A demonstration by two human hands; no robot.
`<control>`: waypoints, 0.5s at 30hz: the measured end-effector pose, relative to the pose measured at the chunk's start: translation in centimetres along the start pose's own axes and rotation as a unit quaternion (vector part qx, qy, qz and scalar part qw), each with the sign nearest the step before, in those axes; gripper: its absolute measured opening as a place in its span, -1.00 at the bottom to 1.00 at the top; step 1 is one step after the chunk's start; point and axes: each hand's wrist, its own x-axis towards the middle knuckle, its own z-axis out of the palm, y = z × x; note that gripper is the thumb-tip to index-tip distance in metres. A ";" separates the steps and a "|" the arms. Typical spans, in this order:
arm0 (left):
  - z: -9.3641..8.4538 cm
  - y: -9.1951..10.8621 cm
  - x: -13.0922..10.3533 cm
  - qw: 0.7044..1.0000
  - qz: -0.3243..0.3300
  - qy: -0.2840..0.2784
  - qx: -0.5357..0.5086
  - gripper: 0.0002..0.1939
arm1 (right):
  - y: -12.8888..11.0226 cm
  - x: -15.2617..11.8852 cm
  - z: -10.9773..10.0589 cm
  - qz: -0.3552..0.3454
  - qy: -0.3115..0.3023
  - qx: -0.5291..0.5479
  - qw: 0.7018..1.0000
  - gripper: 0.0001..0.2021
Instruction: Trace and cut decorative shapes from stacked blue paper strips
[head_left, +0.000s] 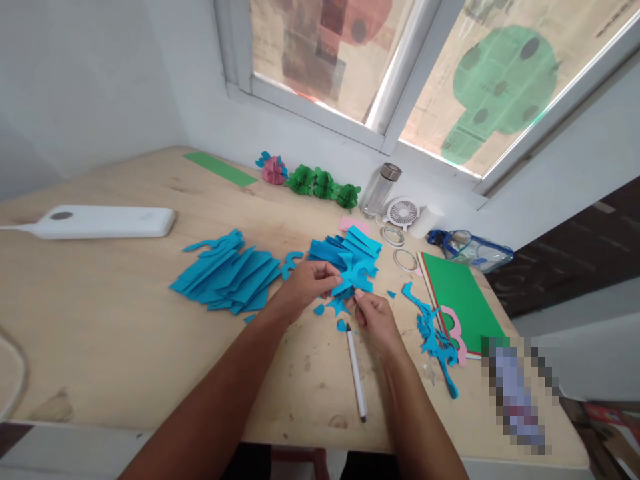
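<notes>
Both hands meet over the middle of the surface [120, 340], with the blue paper cut-out [357, 272] between them, just on the near side of the far blue stack [325, 251]. The left hand [314, 283] has its grip closed in a pinch on the cut-out's left side; the right hand [374, 313] has thumb and finger drawn together at its near edge, seemingly on the paper too, though the fingertips partly hide the contact. Thin paper like this would best be held lightly, close to where it is being worked, with the left grip steadying and the right making small moves, since a pull on a narrow arm could tear it.

As for room, the widest span looks to be on the left, between the left forearm and the white device [113, 221], though the left blue stack [227, 277] limits a far sweep. On the right, the blue offcuts [435, 333] and green sheet [465, 300] crowd the elbow's way. The pen [356, 373] lies just left of the right forearm, pointing toward the near edge, and could roll if brushed
</notes>
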 end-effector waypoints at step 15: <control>3.4 -1.5 -0.4 0.955 -0.027 0.114 -0.271 -0.68 | -0.2 -0.1 1.1 -0.021 0.030 0.022 0.999 -0.42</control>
